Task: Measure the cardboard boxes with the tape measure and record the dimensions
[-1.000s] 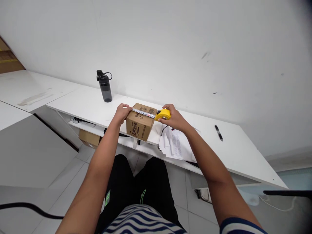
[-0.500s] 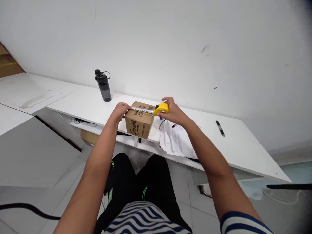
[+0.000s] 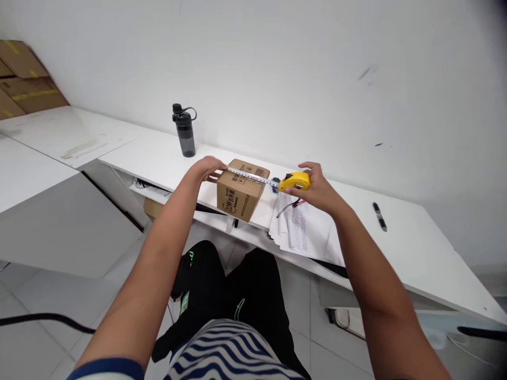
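A small cardboard box (image 3: 242, 196) with dark printing stands at the front edge of the white desk. Across its top lies the pulled-out blade (image 3: 253, 177) of a tape measure, reaching past the box's right edge. My left hand (image 3: 209, 169) is at the box's top left edge, thumb and fingers closed on the blade's end; other fingers rest against the box's side. To the right of the box, my right hand (image 3: 319, 189) grips the yellow case of the tape measure (image 3: 295, 181) above some papers, apart from the box.
A dark water bottle (image 3: 185, 134) stands at the back near the wall. Written papers (image 3: 303, 229) lie right of the box, with a black strap (image 3: 287, 207) over them. A black pen (image 3: 379, 216) lies farther right. Cardboard boxes (image 3: 35, 87) are stacked at far left.
My right hand has drawn the tape measure's case rightward, away from the box, so more blade shows. The view has shifted a little to the left.
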Demonstrator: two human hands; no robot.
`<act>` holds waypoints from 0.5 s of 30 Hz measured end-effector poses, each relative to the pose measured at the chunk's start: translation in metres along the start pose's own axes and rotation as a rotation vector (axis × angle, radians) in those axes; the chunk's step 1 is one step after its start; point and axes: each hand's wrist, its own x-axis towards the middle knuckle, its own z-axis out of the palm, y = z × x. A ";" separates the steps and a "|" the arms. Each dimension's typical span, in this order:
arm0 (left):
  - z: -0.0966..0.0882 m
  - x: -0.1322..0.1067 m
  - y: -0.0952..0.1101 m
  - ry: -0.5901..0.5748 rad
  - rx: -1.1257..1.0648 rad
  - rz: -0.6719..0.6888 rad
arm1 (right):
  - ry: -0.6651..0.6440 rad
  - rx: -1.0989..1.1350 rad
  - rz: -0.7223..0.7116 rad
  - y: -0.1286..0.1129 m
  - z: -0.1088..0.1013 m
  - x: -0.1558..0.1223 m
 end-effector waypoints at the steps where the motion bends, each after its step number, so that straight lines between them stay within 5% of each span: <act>1: -0.001 0.003 0.003 -0.002 0.020 -0.027 | 0.003 -0.005 -0.005 0.001 0.001 0.001; 7: 0.000 0.012 0.011 -0.013 0.064 -0.104 | 0.025 -0.024 -0.034 0.002 0.007 0.004; 15: -0.002 0.001 0.002 -0.025 0.064 -0.004 | 0.037 -0.034 -0.008 -0.001 0.010 0.003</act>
